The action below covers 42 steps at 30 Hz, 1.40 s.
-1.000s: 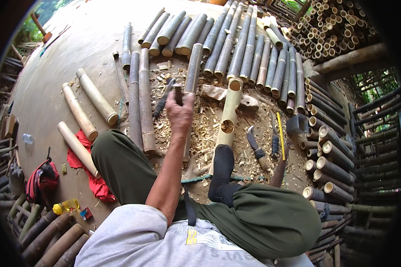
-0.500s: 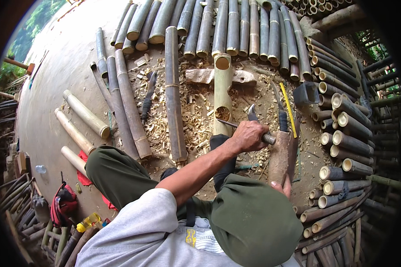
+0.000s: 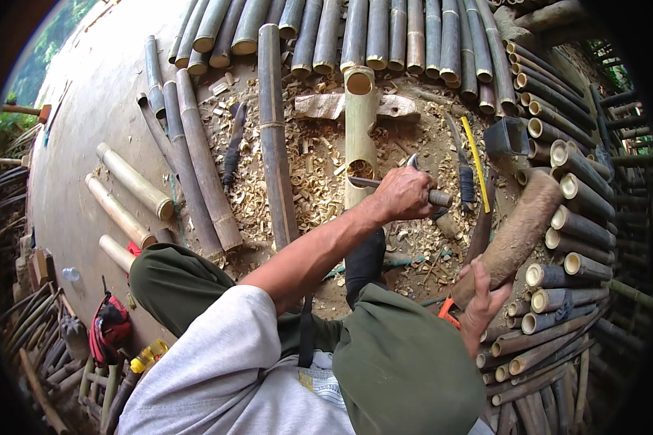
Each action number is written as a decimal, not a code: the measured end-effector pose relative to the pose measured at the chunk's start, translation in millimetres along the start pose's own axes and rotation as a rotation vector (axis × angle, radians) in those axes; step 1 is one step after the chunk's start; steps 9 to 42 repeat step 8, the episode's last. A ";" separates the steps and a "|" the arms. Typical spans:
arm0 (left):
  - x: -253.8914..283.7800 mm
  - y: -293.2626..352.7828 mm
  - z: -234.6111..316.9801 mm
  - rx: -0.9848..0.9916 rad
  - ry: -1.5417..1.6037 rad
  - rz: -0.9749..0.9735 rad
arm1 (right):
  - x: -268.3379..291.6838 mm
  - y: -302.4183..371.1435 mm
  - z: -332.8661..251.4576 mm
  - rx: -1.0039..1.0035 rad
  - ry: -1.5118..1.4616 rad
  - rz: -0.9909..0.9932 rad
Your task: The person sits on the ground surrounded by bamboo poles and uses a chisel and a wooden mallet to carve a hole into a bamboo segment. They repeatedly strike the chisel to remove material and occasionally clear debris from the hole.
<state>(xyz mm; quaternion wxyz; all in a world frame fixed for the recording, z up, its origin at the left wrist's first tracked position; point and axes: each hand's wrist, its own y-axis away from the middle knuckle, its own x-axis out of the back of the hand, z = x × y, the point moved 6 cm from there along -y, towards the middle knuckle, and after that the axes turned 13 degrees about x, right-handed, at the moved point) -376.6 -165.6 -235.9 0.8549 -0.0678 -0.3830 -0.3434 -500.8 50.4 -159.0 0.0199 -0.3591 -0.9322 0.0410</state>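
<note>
The location is an open-air bamboo workshop. Cut bamboo poles (image 3: 384,36) lie in rows and stacks around a bare earth floor (image 3: 87,145). Wood shavings (image 3: 315,174) cover the work zone. Hand tools, including a knife (image 3: 466,163), lie alongside.

Shaving-strewn dirt floor (image 3: 87,109), daylight

The left hand (image 3: 405,194) is hiding the middle of the chisel (image 3: 374,183); the right hand (image 3: 480,304) is covering the wooden mallet (image 3: 515,233)'s lower end.
</note>
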 end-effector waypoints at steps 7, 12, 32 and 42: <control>21.4 15.7 -19.0 -0.048 0.118 0.021 | -53.5 -21.1 -35.8 -0.169 0.187 -0.459; 21.1 9.4 -17.5 -0.057 0.134 0.025 | -55.3 -24.8 -37.0 -0.159 0.193 -0.463; 21.1 9.4 -17.5 -0.057 0.134 0.025 | -55.3 -24.8 -37.0 -0.159 0.193 -0.463; 21.1 9.4 -17.5 -0.057 0.134 0.025 | -55.3 -24.8 -37.0 -0.159 0.193 -0.463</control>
